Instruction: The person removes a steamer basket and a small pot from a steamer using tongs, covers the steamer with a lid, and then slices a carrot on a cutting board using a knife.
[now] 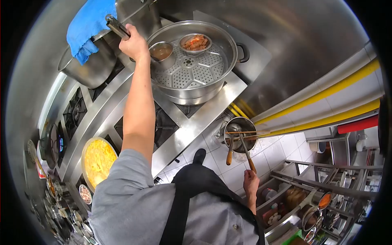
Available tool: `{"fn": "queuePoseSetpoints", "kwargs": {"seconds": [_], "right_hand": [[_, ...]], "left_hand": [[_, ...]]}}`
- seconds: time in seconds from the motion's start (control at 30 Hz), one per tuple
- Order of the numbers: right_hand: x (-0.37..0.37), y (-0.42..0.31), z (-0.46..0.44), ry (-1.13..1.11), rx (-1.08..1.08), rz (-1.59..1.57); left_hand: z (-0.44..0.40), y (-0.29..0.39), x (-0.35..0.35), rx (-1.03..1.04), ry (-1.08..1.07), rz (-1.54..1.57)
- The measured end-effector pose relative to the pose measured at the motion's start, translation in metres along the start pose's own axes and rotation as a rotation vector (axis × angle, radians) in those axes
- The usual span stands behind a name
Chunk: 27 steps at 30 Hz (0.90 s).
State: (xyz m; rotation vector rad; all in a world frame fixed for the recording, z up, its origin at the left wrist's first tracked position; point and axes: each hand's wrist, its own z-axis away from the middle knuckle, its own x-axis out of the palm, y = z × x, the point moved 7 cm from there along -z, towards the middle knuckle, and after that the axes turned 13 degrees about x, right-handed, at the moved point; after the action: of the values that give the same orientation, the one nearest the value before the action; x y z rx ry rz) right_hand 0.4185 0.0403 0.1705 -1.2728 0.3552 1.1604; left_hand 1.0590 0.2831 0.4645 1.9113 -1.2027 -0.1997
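Observation:
My left hand (134, 44) is closed round a thick metal handle (117, 27) with a rounded end. The tool's other end is hidden behind my wrist, beside a metal bowl of brownish liquid (161, 51). This bowl sits at the left in a large steamer pot (200, 87) with a perforated rack (201, 75). Another bowl of reddish-brown food (195, 42) stands at the rack's back. Low on the right, my right hand (250, 181) has curled fingers near the end of a wooden-handled utensil (247, 157); I cannot tell whether they grip it.
A blue cloth (87, 26) drapes over a tall pot (92, 65) at the left. Gas burners (163, 124) and a pan of yellow food (99, 160) line the stove. Below the stove edge, a pot (223, 136) holds several utensils. Shelves with containers (322, 200) stand at right.

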Motion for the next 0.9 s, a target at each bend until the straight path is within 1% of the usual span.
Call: {"fn": "queuePoseSetpoints", "kwargs": {"seconds": [0.07, 0.13, 0.2, 0.27, 0.3, 0.37, 0.47, 0.53, 0.57, 0.6, 0.63, 0.67, 0.7, 0.73, 0.77, 0.8, 0.83, 0.87, 0.9], "right_hand": [[0.006, 0.006, 0.000, 0.017, -0.004, 0.015], [0.006, 0.010, 0.001, 0.032, -0.004, 0.030], [0.006, 0.019, 0.000, 0.027, 0.065, 0.046], [0.002, 0.023, -0.002, 0.034, 0.075, 0.041], [0.000, 0.025, -0.001, 0.036, 0.078, 0.045], [-0.009, 0.024, 0.003, 0.058, 0.108, 0.061], [-0.016, 0.038, 0.007, 0.111, 0.129, 0.061], [-0.022, 0.048, 0.010, 0.147, 0.148, 0.003], [-0.025, 0.052, 0.013, 0.196, 0.099, 0.008], [-0.024, 0.057, 0.014, 0.219, 0.069, 0.010], [-0.027, 0.066, 0.020, 0.260, 0.067, 0.008], [-0.027, 0.072, 0.026, 0.226, 0.074, 0.054], [-0.027, 0.079, 0.034, 0.185, 0.089, 0.067], [-0.027, 0.086, 0.045, 0.244, 0.047, 0.018], [-0.028, 0.095, 0.056, 0.302, 0.002, -0.029], [-0.041, 0.093, 0.071, 0.289, 0.030, -0.019], [-0.047, 0.100, 0.083, 0.302, 0.043, -0.036], [-0.052, 0.111, 0.096, 0.300, 0.032, -0.055], [-0.062, 0.130, 0.112, 0.343, 0.086, -0.067]], "left_hand": [[-0.005, -0.002, 0.002, 0.005, -0.005, 0.036], [-0.007, -0.008, 0.008, -0.016, -0.130, 0.117], [-0.010, -0.009, 0.009, -0.004, -0.177, 0.132], [-0.008, -0.019, 0.017, -0.171, -0.237, 0.312], [-0.005, -0.009, 0.020, -0.243, -0.265, 0.418], [-0.008, 0.011, 0.026, -0.213, -0.356, 0.438], [-0.012, 0.056, 0.035, -0.160, -0.470, 0.512], [-0.008, 0.094, 0.040, -0.172, -0.515, 0.581], [-0.006, 0.110, 0.042, -0.110, -0.562, 0.572], [-0.001, 0.127, 0.044, -0.126, -0.589, 0.587], [0.005, 0.141, 0.049, -0.164, -0.707, 0.673], [0.008, 0.141, 0.058, -0.292, -0.812, 0.826], [0.011, 0.141, 0.071, -0.350, -0.931, 0.948], [0.013, 0.144, 0.073, -0.258, -0.861, 0.858], [0.038, 0.194, 0.069, -0.308, -0.886, 0.736], [0.058, 0.219, 0.069, -0.224, -0.895, 0.715], [0.087, 0.256, 0.065, -0.282, -1.012, 0.882], [0.113, 0.284, 0.061, -0.348, -1.017, 0.853], [0.143, 0.315, 0.052, -0.334, -1.066, 0.896]]}}
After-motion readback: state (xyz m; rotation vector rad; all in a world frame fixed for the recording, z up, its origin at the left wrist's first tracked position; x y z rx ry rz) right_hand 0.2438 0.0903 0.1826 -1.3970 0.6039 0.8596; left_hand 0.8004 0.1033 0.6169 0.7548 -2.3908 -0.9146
